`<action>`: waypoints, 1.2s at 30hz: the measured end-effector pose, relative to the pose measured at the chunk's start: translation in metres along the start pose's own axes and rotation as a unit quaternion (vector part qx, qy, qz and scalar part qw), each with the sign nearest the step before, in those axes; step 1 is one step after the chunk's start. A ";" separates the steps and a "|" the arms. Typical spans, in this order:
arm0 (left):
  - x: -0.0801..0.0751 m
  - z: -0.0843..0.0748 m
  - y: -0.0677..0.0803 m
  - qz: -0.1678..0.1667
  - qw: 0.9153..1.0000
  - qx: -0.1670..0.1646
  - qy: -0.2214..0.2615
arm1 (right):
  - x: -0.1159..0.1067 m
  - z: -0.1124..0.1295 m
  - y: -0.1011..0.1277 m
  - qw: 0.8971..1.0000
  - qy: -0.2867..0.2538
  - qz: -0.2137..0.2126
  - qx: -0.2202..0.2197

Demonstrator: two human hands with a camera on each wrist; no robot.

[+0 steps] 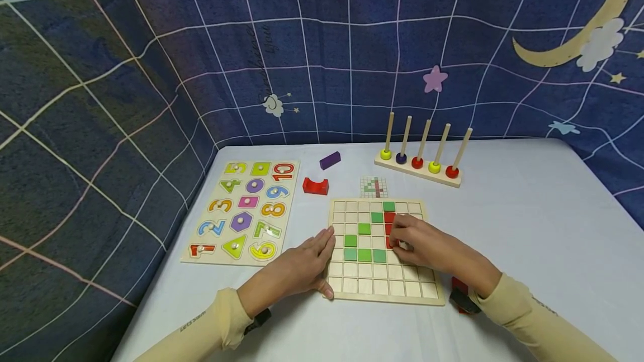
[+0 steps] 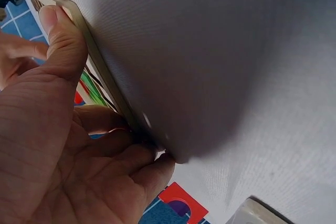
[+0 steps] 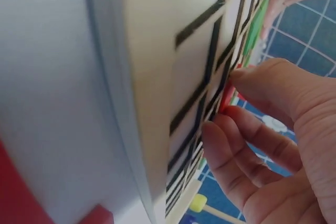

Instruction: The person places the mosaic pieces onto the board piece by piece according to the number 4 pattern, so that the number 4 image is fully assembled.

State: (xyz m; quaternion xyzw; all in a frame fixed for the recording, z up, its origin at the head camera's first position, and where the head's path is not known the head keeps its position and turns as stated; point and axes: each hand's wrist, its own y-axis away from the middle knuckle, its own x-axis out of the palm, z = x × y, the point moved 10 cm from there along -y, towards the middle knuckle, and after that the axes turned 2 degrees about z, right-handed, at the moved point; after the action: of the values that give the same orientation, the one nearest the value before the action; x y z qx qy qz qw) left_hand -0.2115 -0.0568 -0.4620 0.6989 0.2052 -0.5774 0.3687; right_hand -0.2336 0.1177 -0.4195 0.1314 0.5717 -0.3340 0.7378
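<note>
Tile figure on board: green part laid, red column judged incomplete.

The board's left edge is steadied by the left hand, fingers straight, nothing gripped; at the near end of the red column, right of the board's centre, a red tile is apparently pinched by the right hand. Seven green tiles and three red tiles are counted; others may be hidden under the fingers. On the card, just beyond the board's far edge, the red column appears carried past the green row, so more red is judged outstanding; number unreadable. Also counted: one puzzle toward the desk's left edge; near its far edge, one stand, five pegs, five rings, one purple block; one red arch; one red item, part-hidden, beside the board's near right corner.
</note>
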 end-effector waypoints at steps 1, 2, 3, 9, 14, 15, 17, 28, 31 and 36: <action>0.000 0.000 0.000 0.000 1.000 0.000 0.000 | -0.001 0.001 0.001 1.000 0.004 -0.001 -0.004; 0.000 0.000 0.000 0.000 1.000 0.001 0.000 | -0.001 0.002 0.001 1.000 0.007 0.000 -0.005; 0.000 0.000 0.000 0.000 1.000 0.002 -0.001 | -0.001 0.001 0.003 1.000 0.010 0.003 -0.003; -0.003 -0.001 0.000 -0.003 1.000 0.004 -0.006 | -0.006 -0.004 0.010 0.999 0.013 0.025 0.022; -0.006 -0.001 0.001 -0.013 1.000 0.009 -0.014 | -0.014 -0.005 0.017 0.999 0.022 0.014 0.021; -0.006 -0.001 0.001 -0.014 1.000 0.010 -0.013 | -0.016 -0.006 0.019 0.999 0.025 0.010 0.020; -0.006 -0.002 0.001 -0.013 1.000 0.011 -0.012 | -0.019 -0.006 0.022 0.999 0.031 0.004 0.020; -0.003 -0.003 0.002 -0.014 1.000 0.016 -0.019 | -0.031 -0.019 0.044 0.997 0.045 0.015 0.057; -0.003 -0.003 0.001 -0.018 0.999 0.019 -0.022 | -0.034 -0.025 0.054 0.996 0.033 0.031 0.073; -0.002 -0.002 0.001 -0.017 0.999 0.018 -0.023 | -0.027 -0.041 0.071 0.988 -0.022 0.094 0.119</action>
State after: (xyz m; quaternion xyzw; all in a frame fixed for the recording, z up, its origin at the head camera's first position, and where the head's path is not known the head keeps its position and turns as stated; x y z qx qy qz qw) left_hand -0.2099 -0.0559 -0.4602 0.6881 0.1981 -0.6034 0.3509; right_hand -0.2225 0.2035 -0.4202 0.2644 0.4967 -0.3320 0.7571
